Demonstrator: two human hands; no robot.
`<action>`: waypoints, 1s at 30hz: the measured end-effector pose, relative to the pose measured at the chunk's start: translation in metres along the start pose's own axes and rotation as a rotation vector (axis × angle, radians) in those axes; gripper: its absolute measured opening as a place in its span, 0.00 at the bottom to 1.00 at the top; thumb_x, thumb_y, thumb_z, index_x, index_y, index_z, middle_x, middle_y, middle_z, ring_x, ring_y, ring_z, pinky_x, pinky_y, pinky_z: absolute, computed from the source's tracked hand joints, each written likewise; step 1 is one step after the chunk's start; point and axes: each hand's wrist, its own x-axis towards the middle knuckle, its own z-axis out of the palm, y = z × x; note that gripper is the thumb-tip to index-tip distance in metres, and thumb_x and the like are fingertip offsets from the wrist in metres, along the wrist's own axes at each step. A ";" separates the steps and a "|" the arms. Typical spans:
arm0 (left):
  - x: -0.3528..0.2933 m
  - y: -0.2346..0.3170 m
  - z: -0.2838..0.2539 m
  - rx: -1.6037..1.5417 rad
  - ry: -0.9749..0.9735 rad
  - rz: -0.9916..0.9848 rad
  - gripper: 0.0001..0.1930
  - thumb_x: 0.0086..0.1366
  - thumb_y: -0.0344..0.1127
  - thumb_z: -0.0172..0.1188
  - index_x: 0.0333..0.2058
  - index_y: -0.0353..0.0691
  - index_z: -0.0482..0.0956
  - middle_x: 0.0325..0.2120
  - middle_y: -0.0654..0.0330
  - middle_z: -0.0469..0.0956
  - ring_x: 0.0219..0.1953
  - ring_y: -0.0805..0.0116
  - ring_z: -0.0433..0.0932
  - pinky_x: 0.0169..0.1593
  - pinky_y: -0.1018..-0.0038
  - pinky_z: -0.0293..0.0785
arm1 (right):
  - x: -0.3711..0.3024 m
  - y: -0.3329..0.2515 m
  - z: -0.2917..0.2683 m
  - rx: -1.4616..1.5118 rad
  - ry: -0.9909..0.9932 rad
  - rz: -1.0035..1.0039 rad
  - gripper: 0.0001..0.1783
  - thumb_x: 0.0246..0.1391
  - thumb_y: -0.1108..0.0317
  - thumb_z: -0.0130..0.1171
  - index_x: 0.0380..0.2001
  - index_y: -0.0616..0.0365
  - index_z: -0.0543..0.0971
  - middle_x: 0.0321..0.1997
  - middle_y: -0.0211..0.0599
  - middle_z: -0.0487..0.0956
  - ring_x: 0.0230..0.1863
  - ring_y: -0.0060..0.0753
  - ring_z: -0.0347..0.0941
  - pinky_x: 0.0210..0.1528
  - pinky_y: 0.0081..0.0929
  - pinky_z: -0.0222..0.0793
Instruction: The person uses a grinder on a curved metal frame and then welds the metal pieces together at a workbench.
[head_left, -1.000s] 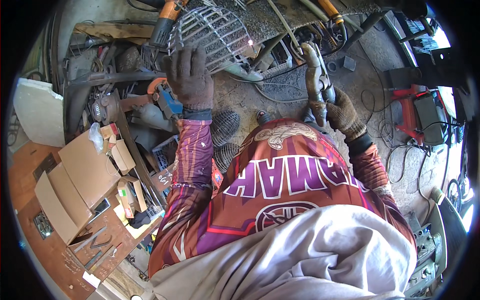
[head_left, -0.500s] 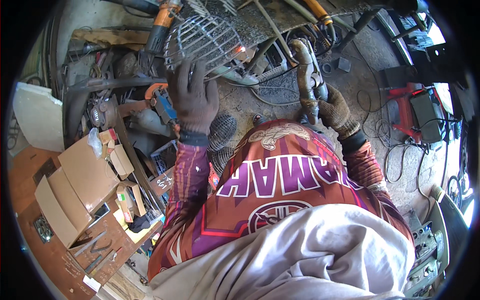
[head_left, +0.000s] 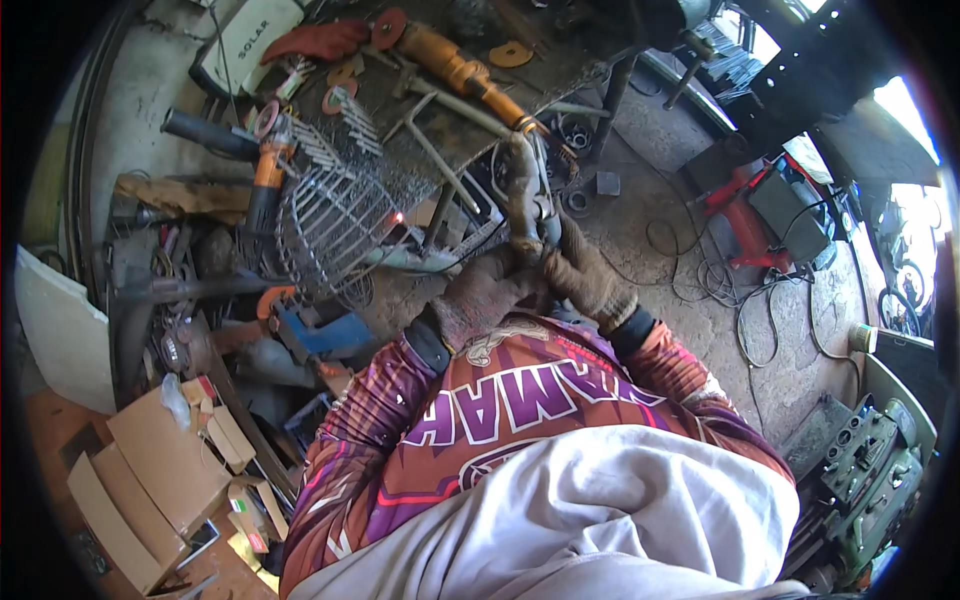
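A wire cage point(head_left: 335, 225) of bent metal rods sits at the bench edge, left of my hands. One spot on its right side glows orange-red. In front of my body I hold a worn, plier-like metal clamp point(head_left: 524, 195) upright, with two long arms side by side. My right hand point(head_left: 592, 275), in a brown work glove, is closed round its lower right side. My left hand point(head_left: 487, 295), gloved too, has its fingers curled at the clamp's lower end; its fingertips are partly hidden.
An orange angle grinder point(head_left: 270, 165) stands left of the cage. Another orange power tool point(head_left: 460, 70) lies on the dark bench. Cables point(head_left: 700, 275) coil over the floor beside a red-framed machine point(head_left: 745, 225). A cardboard box point(head_left: 165, 460) and a blue tool point(head_left: 325, 335) are at left.
My left hand has moved from beside the wire cage to the lower end of the clamp. The view has shifted, showing more of the bench top. My right hand still grips the clamp.
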 end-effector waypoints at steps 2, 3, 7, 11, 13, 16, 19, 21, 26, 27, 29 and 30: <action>0.012 -0.008 0.004 0.104 -0.086 0.004 0.10 0.72 0.32 0.59 0.50 0.39 0.74 0.38 0.67 0.75 0.40 0.80 0.74 0.47 0.79 0.74 | -0.013 0.009 -0.010 -0.038 -0.030 0.062 0.66 0.50 0.39 0.71 0.76 0.59 0.43 0.64 0.48 0.70 0.66 0.40 0.65 0.67 0.39 0.63; 0.016 0.000 0.010 0.175 -0.161 0.002 0.11 0.72 0.31 0.58 0.50 0.38 0.74 0.39 0.67 0.75 0.41 0.80 0.74 0.48 0.78 0.74 | -0.019 0.007 -0.014 -0.062 -0.037 0.106 0.67 0.49 0.39 0.73 0.76 0.58 0.42 0.64 0.48 0.70 0.65 0.40 0.66 0.66 0.39 0.64; 0.041 0.000 0.020 0.341 -0.367 0.101 0.13 0.71 0.28 0.57 0.52 0.37 0.73 0.43 0.64 0.77 0.47 0.75 0.74 0.54 0.75 0.74 | -0.038 0.004 -0.020 0.087 0.048 0.192 0.59 0.49 0.52 0.75 0.74 0.57 0.50 0.54 0.40 0.75 0.51 0.31 0.73 0.53 0.31 0.73; 0.059 -0.001 0.033 0.281 -0.393 -0.005 0.19 0.65 0.22 0.56 0.55 0.36 0.73 0.46 0.60 0.78 0.50 0.71 0.75 0.58 0.73 0.71 | -0.034 -0.015 -0.041 0.242 -0.026 0.346 0.40 0.51 0.62 0.74 0.64 0.57 0.66 0.45 0.31 0.78 0.40 0.23 0.75 0.37 0.22 0.75; 0.065 -0.002 0.033 0.405 -0.379 0.061 0.18 0.63 0.28 0.58 0.53 0.36 0.75 0.44 0.55 0.80 0.48 0.63 0.78 0.55 0.68 0.73 | -0.035 -0.026 -0.048 0.249 -0.029 0.360 0.34 0.51 0.64 0.74 0.58 0.56 0.70 0.43 0.29 0.78 0.39 0.22 0.75 0.36 0.21 0.73; 0.067 0.008 0.035 0.608 -0.390 0.100 0.26 0.56 0.24 0.53 0.56 0.36 0.74 0.47 0.53 0.81 0.51 0.65 0.77 0.58 0.68 0.71 | -0.045 -0.028 -0.046 0.265 0.084 0.376 0.29 0.51 0.68 0.72 0.55 0.56 0.71 0.41 0.30 0.79 0.37 0.23 0.75 0.35 0.23 0.73; 0.069 0.012 0.034 0.753 -0.340 0.193 0.25 0.57 0.29 0.55 0.56 0.36 0.75 0.44 0.47 0.82 0.48 0.57 0.80 0.55 0.65 0.72 | -0.039 -0.023 -0.046 0.101 0.258 0.348 0.28 0.50 0.68 0.70 0.53 0.57 0.71 0.38 0.34 0.80 0.35 0.26 0.77 0.33 0.25 0.74; 0.068 0.016 0.031 0.834 -0.312 0.182 0.25 0.58 0.32 0.55 0.56 0.37 0.75 0.42 0.45 0.82 0.46 0.54 0.81 0.53 0.64 0.73 | -0.035 -0.018 -0.059 0.034 0.326 0.398 0.29 0.49 0.66 0.71 0.53 0.56 0.72 0.39 0.34 0.79 0.36 0.25 0.77 0.34 0.26 0.75; 0.051 0.007 0.001 0.896 -0.279 0.000 0.27 0.63 0.37 0.57 0.60 0.34 0.72 0.45 0.46 0.82 0.48 0.60 0.81 0.53 0.66 0.74 | -0.025 -0.034 -0.077 -0.798 0.439 0.273 0.41 0.42 0.56 0.75 0.59 0.58 0.70 0.46 0.44 0.81 0.47 0.41 0.80 0.51 0.36 0.75; 0.050 0.002 -0.005 0.864 -0.257 0.053 0.26 0.63 0.36 0.57 0.60 0.33 0.73 0.46 0.46 0.82 0.48 0.62 0.81 0.53 0.67 0.74 | -0.021 -0.040 -0.083 -0.826 0.477 0.291 0.42 0.42 0.56 0.75 0.60 0.58 0.70 0.47 0.45 0.81 0.49 0.42 0.80 0.53 0.36 0.74; 0.048 -0.018 -0.017 0.787 -0.212 0.145 0.25 0.65 0.35 0.56 0.60 0.32 0.73 0.47 0.47 0.82 0.49 0.64 0.81 0.53 0.68 0.74 | -0.015 -0.046 -0.098 -0.881 0.544 0.341 0.45 0.41 0.55 0.75 0.61 0.59 0.69 0.51 0.48 0.80 0.52 0.46 0.78 0.55 0.38 0.73; 0.049 -0.029 -0.021 0.738 -0.198 0.145 0.23 0.66 0.34 0.56 0.59 0.33 0.74 0.46 0.48 0.82 0.48 0.64 0.81 0.52 0.68 0.74 | -0.013 -0.047 -0.105 -0.905 0.571 0.366 0.46 0.40 0.55 0.75 0.62 0.59 0.68 0.52 0.49 0.80 0.54 0.48 0.78 0.56 0.38 0.72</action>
